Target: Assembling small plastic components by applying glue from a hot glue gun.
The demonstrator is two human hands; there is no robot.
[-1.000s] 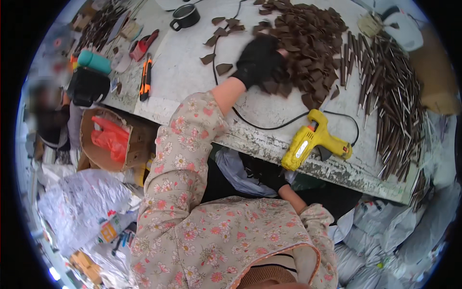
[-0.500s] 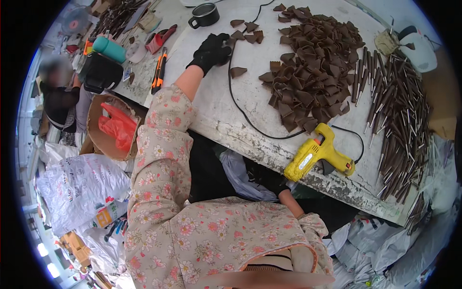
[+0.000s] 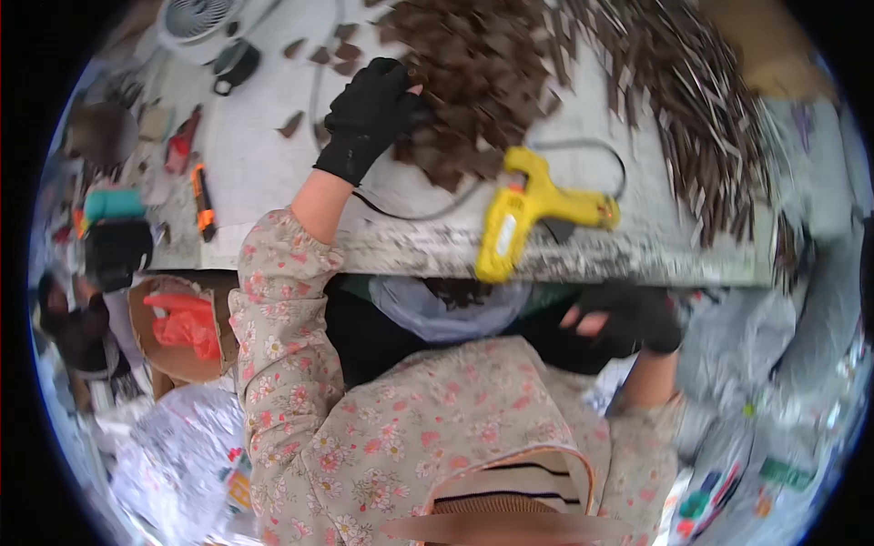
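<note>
My left hand (image 3: 378, 114), in a black fingerless glove, reaches over the table to the left side of a heap of small brown folded pieces (image 3: 482, 77). Its fingers are curled, and whatever they hold is hidden. My right hand (image 3: 628, 318), gloved alike, is off the table's front edge, below and right of a yellow glue gun (image 3: 519, 214); motion smears its fingers, though bare fingertips show. The glue gun lies at the edge with its nozzle hidden. In front of me a pale plastic bag (image 3: 410, 309) hangs open below the edge with dark pieces (image 3: 457, 291) inside.
Many thin brown sticks with pale tips (image 3: 701, 136) lie at the right. Several loose brown pieces (image 3: 346, 59), a dark mug (image 3: 237, 64), a fan (image 3: 196, 18) and an orange-black cutter (image 3: 202, 202) are on the left. A cardboard box (image 3: 155, 341) holds a red bag. Another person (image 3: 73, 318) sits far left.
My view has turned, and the scene has shifted left. My left hand has gone from the loose pieces to the heap. My right hand has come away from the bag toward the right.
</note>
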